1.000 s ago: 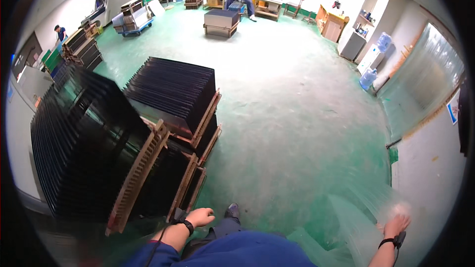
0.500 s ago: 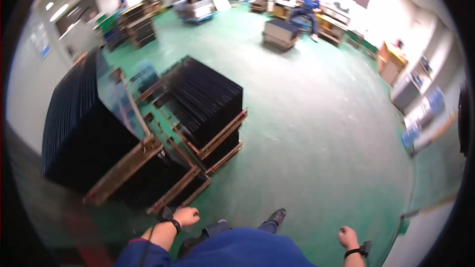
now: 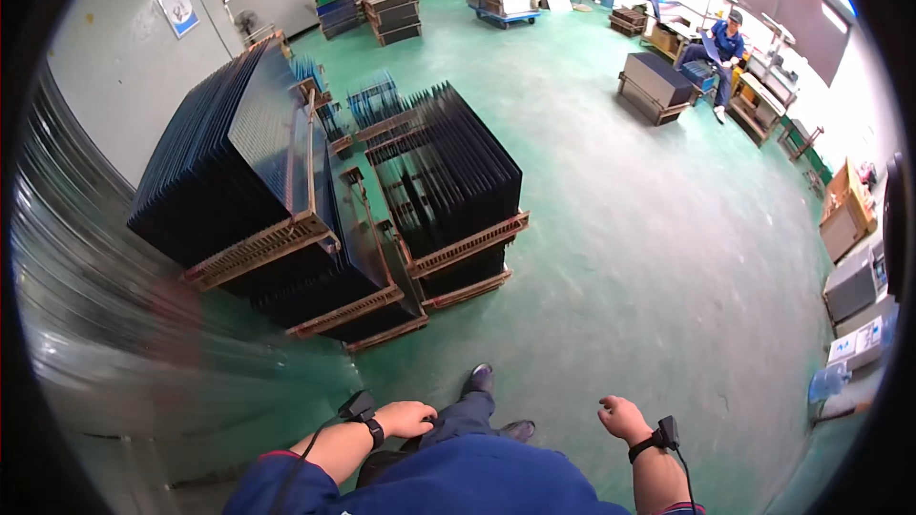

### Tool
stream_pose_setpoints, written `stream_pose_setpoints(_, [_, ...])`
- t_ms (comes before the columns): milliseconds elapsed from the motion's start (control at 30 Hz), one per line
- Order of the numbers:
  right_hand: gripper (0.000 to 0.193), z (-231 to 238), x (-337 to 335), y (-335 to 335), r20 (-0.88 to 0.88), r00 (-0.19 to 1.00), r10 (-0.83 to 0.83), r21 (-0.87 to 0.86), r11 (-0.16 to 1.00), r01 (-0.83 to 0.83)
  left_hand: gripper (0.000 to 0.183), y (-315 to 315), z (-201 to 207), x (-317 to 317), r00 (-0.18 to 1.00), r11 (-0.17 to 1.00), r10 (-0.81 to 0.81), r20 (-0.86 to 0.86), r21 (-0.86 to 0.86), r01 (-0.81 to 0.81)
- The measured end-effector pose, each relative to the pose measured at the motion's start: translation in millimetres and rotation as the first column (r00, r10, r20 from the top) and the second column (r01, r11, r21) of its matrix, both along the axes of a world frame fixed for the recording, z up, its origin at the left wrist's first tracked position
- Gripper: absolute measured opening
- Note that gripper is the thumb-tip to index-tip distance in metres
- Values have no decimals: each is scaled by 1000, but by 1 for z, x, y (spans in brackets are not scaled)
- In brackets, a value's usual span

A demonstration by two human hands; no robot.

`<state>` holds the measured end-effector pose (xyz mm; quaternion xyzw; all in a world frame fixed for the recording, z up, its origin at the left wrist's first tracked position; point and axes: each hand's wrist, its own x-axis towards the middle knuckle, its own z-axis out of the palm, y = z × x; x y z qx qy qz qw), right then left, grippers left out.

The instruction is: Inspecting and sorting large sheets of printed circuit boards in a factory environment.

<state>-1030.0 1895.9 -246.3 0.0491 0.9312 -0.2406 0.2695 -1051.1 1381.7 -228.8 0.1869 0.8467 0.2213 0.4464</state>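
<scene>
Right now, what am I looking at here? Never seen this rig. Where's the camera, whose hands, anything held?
There is no machine: this is one wide fisheye camera worn on a person's head, looking down, so straight edges bend near the rim. The two bare forearms rising from the bottom edge are the wearer's own. The left hand and right hand each wear a small black wrist device and hold nothing; the fingers are loosely curled. Ahead, on the green painted floor, stand wooden slotted racks packed with thin dark panels set on edge. Far back, other people in blue sit at work tables.
</scene>
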Motion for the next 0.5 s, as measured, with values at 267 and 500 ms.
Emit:
stream_pose_setpoints(267, [42, -6, -6, 1, 215, 937, 277, -3, 959, -283, 42, 0, -56, -58, 999, 981, 48, -15, -187, -50])
stream_pose_setpoints(500, [44, 9, -17, 58, 271, 949, -163, 35, 987, 159, 44, 100, -57, -193, 997, 986, 69, -41, 155, -62])
